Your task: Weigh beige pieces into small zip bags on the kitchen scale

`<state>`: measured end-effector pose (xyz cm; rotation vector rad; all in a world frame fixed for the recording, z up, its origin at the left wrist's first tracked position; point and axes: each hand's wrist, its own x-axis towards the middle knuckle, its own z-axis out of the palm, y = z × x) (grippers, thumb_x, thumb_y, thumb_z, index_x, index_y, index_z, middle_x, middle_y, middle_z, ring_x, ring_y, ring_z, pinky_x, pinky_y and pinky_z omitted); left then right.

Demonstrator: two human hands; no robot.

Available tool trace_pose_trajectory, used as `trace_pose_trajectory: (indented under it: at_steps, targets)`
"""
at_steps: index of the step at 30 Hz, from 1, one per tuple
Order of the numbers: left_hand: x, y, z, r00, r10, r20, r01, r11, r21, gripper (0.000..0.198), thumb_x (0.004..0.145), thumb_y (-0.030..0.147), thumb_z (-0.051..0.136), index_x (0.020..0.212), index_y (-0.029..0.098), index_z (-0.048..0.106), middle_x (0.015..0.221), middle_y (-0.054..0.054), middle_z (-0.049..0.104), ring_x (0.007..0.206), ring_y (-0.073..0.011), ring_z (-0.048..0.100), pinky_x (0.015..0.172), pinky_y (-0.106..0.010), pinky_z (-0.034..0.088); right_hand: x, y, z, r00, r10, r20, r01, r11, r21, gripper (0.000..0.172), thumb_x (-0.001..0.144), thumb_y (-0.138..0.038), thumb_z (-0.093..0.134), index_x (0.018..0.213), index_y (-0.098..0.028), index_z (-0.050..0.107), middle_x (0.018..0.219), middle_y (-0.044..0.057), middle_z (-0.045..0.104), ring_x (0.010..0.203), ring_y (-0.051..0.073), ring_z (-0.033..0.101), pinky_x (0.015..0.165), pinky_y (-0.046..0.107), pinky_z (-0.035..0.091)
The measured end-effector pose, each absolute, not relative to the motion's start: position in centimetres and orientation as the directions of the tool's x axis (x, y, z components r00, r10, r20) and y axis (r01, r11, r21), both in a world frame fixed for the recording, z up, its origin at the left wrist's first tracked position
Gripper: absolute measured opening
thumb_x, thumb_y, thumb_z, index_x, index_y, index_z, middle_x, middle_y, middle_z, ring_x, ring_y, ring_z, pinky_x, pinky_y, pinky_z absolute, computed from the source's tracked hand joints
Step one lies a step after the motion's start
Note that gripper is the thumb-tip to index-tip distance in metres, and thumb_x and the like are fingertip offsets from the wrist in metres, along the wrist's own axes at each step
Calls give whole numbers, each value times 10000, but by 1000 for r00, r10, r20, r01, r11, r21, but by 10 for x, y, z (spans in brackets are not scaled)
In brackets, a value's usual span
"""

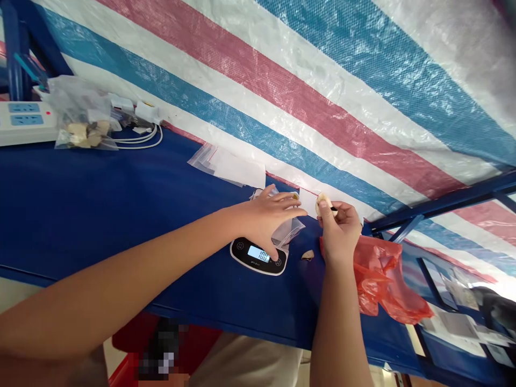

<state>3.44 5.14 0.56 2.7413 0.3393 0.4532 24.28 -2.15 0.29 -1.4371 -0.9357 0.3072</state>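
Note:
My left hand (268, 217) is spread open above a small kitchen scale (258, 266), its thumb near the scale's right-hand button. The lit display seems to read 100 or 10.0. A clear plastic bag (288, 231) lies on the scale, partly hidden by that hand. My right hand (341, 228) is closed, thumb and fingers pinching a pale, flat, roundish slice (321, 205). A short dark thing shows beside the slice; I cannot tell what it is. Between the scale and my right forearm, a small pale brown-edged piece (307, 255) rests on the blue table (161, 215).
A crumpled red plastic bag (379, 274) lies right of my right forearm. Flat clear bags (229, 165) lie along the striped sheet (282, 91). At the far left are a power strip (28, 126), a bag of pale pieces (86, 129) and a white cable (141, 142).

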Motion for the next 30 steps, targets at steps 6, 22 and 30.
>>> trace_pose_trajectory:
  at_steps: [6,22,30]
  targets:
    - [75,70,9,973,189,132,137,-934,329,1109,599,639,879,1551,299,423,1518,-160,584,1467,-382,468,1276,-666,121,263,-44,18,507,846,163,206,65,-976,504,637,-513,967,926,-210,687,814,1,704,637,121,595,564,247,482]
    - [61,54,-17,869,314,382,218,-937,273,786,843,621,733,1432,149,510,1384,-187,616,1297,-345,543,1014,-439,394,253,-88,35,212,976,42,413,-51,-910,335,834,-441,866,1101,-300,720,941,29,741,748,195,718,637,304,612]
    - [57,56,-25,853,252,457,178,-964,199,679,917,609,640,1398,140,543,1349,-197,642,1260,-352,558,925,-459,392,100,-198,-46,-399,852,-338,612,-27,-790,477,851,-248,663,1261,-472,755,1131,-14,801,965,288,782,786,385,633]
